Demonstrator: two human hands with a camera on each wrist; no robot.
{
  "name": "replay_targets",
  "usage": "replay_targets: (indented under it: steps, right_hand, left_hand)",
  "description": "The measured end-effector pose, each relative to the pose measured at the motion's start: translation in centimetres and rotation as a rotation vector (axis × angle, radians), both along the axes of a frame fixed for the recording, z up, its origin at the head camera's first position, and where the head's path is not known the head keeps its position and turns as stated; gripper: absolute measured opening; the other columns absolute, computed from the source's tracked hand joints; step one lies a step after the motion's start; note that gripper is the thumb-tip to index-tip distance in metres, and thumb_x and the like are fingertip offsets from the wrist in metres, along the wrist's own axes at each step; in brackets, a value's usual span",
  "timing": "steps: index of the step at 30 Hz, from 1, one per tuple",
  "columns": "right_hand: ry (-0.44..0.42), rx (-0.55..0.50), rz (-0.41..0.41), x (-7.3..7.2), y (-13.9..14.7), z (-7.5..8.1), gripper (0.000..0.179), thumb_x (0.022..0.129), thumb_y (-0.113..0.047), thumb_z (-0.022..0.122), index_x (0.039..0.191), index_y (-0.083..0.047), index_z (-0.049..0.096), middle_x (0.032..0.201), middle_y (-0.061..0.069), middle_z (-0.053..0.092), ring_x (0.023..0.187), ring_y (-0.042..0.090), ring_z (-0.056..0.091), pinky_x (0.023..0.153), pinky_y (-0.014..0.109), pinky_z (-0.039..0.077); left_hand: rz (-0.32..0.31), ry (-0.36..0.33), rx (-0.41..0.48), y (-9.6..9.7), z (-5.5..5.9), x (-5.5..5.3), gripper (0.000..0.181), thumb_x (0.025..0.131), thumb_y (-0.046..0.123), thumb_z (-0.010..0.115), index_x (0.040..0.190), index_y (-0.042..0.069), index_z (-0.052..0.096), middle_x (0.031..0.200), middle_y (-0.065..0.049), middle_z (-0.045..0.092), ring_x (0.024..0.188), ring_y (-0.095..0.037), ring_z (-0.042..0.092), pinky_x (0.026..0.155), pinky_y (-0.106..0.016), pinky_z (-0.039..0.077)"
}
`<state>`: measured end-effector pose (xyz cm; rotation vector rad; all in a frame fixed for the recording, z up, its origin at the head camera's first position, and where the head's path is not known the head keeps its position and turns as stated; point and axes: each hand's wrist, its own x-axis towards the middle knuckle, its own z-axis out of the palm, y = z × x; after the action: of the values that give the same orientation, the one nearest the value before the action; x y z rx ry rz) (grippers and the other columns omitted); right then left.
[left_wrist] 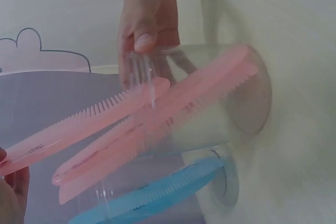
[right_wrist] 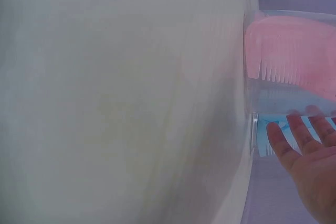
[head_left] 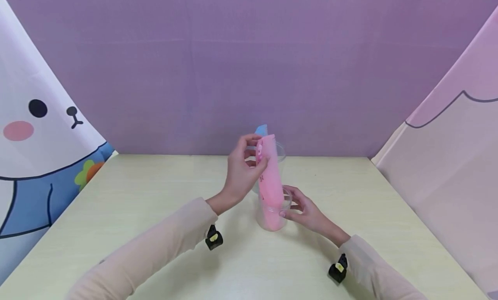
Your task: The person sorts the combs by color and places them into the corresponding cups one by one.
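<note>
My left hand (head_left: 242, 169) pinches the end of a pink comb (left_wrist: 68, 132) between thumb and fingers. The comb slants down, its other end at the mouth of a clear plastic cup (left_wrist: 205, 136). More pink combs (left_wrist: 100, 156) lean inside that cup and stick out past its rim. With thumb and fingers around the rim side, my right hand (head_left: 309, 211) holds the cup upright on the table. Just behind stands a second clear cup (head_left: 281, 152) with a blue comb (left_wrist: 157, 195) in it, partly hidden in the head view by the pink combs and my left hand.
The pale table (head_left: 175, 179) ends at a purple cloth backdrop (head_left: 233, 75) close behind the second cup. Printed cloths hang at both sides, a cartoon animal (head_left: 43, 131) on the left one. Small black devices (head_left: 214, 237) sit at both wrists.
</note>
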<state>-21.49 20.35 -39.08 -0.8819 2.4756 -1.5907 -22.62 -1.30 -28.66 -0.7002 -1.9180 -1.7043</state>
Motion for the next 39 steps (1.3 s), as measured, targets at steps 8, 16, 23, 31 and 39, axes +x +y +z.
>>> replay_targets:
  steps: [8, 16, 23, 31, 39]
  right_hand:
    - [0.000, -0.002, 0.002, 0.0, 0.0, 0.1, 0.064, 0.083, -0.012, 0.066, 0.138, -0.015, 0.033, 0.136, 0.011, 0.044, 0.122, 0.033, 0.046, 0.091, 0.048, 0.044]
    - [-0.012, 0.020, -0.021, 0.0, 0.0, 0.0, 0.064, 0.083, -0.016, 0.066, 0.138, -0.018, 0.033, 0.135, 0.010, 0.045, 0.121, 0.032, 0.047, 0.092, 0.044, 0.045]
    - [-0.013, 0.008, -0.021, 0.0, 0.0, 0.0, 0.063, 0.083, -0.015, 0.066, 0.137, -0.017, 0.034, 0.136, 0.011, 0.045, 0.121, 0.033, 0.046, 0.092, 0.046, 0.045]
    - [0.000, -0.004, -0.008, 0.0, 0.0, -0.1, 0.063, 0.083, -0.013, 0.065, 0.138, -0.016, 0.034, 0.136, 0.012, 0.044, 0.122, 0.034, 0.046, 0.091, 0.048, 0.044]
    - [0.002, -0.009, -0.008, 0.0, -0.1, -0.1, 0.062, 0.083, -0.013, 0.066, 0.137, -0.016, 0.034, 0.134, 0.013, 0.046, 0.121, 0.035, 0.046, 0.091, 0.049, 0.044]
  left_hand:
    - [0.010, -0.018, -0.036, 0.8, -1.6, 0.1, 0.045, 0.081, 0.003, 0.066, 0.121, 0.008, 0.045, 0.108, -0.010, 0.055, 0.084, -0.021, 0.061, 0.065, -0.029, 0.056]
    - [0.029, -0.003, -0.095, 1.3, -2.9, 0.3, 0.044, 0.082, 0.007, 0.065, 0.120, 0.012, 0.045, 0.107, -0.005, 0.055, 0.085, -0.016, 0.061, 0.063, -0.020, 0.054]
    - [0.064, -0.017, -0.170, 1.4, -3.5, 0.4, 0.046, 0.080, 0.007, 0.067, 0.120, 0.010, 0.045, 0.109, -0.006, 0.056, 0.088, -0.017, 0.060, 0.065, -0.018, 0.053]
    - [0.123, -0.042, -0.267, 0.9, -3.5, 0.6, 0.051, 0.079, 0.009, 0.070, 0.123, 0.010, 0.044, 0.111, -0.006, 0.055, 0.090, -0.017, 0.058, 0.064, -0.017, 0.052]
    - [0.189, -0.028, -0.329, 0.3, -3.8, 0.2, 0.051, 0.078, 0.012, 0.071, 0.123, 0.012, 0.047, 0.111, -0.003, 0.055, 0.092, -0.014, 0.055, 0.068, -0.028, 0.053]
